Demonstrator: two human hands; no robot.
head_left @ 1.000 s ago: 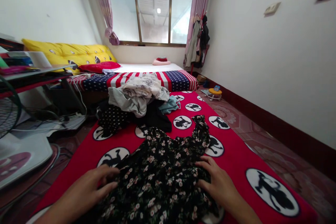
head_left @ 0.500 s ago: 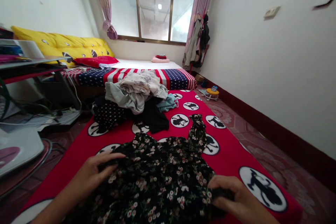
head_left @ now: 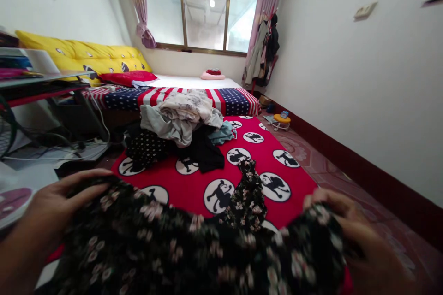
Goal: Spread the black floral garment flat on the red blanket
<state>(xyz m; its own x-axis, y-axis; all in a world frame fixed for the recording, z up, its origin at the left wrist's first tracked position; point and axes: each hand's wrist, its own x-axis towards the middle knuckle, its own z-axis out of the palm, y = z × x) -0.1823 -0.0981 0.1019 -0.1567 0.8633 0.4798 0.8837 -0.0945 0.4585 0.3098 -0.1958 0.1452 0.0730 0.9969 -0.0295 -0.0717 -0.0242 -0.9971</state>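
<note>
A black garment with small pink and white flowers (head_left: 180,253) is stretched between my two hands at the bottom of the view, lifted towards me and slightly blurred. My left hand (head_left: 65,207) pinches its left edge between thumb and fingers. At the right edge, my right hand (head_left: 349,226) grips the cloth, its fingers partly hidden behind the fabric. One narrow sleeve-like part of the garment lies forward on the red blanket (head_left: 190,189), which is printed with black monkey figures in white circles.
Beyond the garment is a heap of clothes (head_left: 183,120), grey, cream, black and dotted. Behind it stands a bed (head_left: 194,83) with a yellow cushion (head_left: 79,55). A cluttered desk (head_left: 44,83) is on the left, a small yellow stool (head_left: 282,120) on the right.
Both hands have moved apart and raised the floral garment off the blanket towards me. Its top edge has been drawn back, uncovering more of the blanket.
</note>
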